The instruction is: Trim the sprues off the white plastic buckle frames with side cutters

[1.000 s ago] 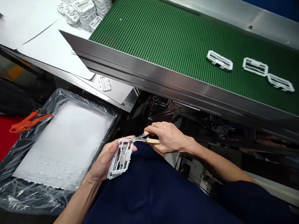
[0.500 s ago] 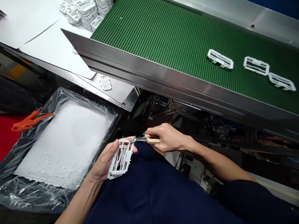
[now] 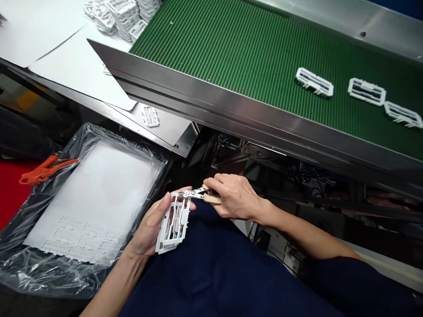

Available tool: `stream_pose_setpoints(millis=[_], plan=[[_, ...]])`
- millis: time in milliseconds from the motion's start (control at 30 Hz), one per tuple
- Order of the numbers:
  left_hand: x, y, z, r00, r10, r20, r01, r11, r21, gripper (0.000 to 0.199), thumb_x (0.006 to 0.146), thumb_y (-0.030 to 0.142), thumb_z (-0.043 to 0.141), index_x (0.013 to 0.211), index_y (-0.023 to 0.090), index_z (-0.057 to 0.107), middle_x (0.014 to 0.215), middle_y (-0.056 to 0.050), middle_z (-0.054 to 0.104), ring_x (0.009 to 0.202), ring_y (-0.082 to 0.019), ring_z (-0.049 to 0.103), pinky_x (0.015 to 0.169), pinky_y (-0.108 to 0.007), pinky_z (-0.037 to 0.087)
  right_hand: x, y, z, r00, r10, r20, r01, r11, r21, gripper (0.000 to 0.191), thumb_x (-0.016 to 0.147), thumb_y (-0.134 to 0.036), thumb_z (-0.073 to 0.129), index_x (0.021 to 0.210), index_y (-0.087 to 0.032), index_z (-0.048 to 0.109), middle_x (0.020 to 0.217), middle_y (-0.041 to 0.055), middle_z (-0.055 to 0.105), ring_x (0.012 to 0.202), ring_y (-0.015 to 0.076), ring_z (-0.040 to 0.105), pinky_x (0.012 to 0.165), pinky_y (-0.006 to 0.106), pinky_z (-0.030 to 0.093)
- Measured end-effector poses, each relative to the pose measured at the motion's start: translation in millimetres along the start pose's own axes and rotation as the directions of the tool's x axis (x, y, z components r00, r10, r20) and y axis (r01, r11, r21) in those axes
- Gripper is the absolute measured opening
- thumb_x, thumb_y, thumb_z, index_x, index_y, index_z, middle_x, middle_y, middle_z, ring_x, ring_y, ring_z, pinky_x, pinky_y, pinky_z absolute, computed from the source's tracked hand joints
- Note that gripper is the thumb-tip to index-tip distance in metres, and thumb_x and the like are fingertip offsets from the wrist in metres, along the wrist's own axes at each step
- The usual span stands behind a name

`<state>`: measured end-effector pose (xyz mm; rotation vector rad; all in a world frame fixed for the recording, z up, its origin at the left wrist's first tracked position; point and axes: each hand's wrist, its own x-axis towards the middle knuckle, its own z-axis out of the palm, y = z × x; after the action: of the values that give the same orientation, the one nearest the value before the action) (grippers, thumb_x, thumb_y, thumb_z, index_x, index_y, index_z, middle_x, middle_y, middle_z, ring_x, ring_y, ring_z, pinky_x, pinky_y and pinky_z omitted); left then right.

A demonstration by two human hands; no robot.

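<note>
White plastic frames (image 3: 175, 223), at least two lying one over the other, are gripped in my left hand (image 3: 150, 228) at the lower middle. My right hand (image 3: 236, 195) is closed on nippers (image 3: 211, 199) with cream-coloured handles. The metal jaws of the nippers meet the top edge of the frames, by my left fingertips; the exact contact is too small to tell. Three more white frames (image 3: 314, 82) lie apart from my hands on the green ribbed belt (image 3: 227, 44).
At left, a plastic-lined bin (image 3: 76, 284) holds a white sheet with flat white parts on it. Orange-handled nippers (image 3: 45, 171) rest on its rim. Stacked white frames (image 3: 122, 12) stand on the table (image 3: 66, 85). A metal side rail (image 3: 208, 102) runs above my hands.
The handles of the nippers have spread wider, and my right hand has shifted slightly left and up. The frames in my left hand have turned a little. A partial frame at the right edge is out of view.
</note>
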<state>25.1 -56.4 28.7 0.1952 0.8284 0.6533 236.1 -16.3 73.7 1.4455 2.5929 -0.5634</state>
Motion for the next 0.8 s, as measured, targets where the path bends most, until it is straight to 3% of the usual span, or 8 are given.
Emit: stream_pose_setpoints(millis=[800], plan=[[-1.0,-0.9,1.7,1.0,0.016,-0.005,-0.016,0.999,-0.039,0.048,0.083,0.046,0.058,0.122,0.017,0.057,0.091,-0.009,0.067,0.054,-0.011,0.058,0.046,-0.017,0.048,0.2,-2.0,0.2,1.0,-0.006,-0.02,0.005,0.999,-0.048,0.019,0.081,-0.031,0.048,0.093,-0.02,0.058,0.076,0.0013,0.056,0.065,0.0133,0.049,0.054,0.028,0.023]])
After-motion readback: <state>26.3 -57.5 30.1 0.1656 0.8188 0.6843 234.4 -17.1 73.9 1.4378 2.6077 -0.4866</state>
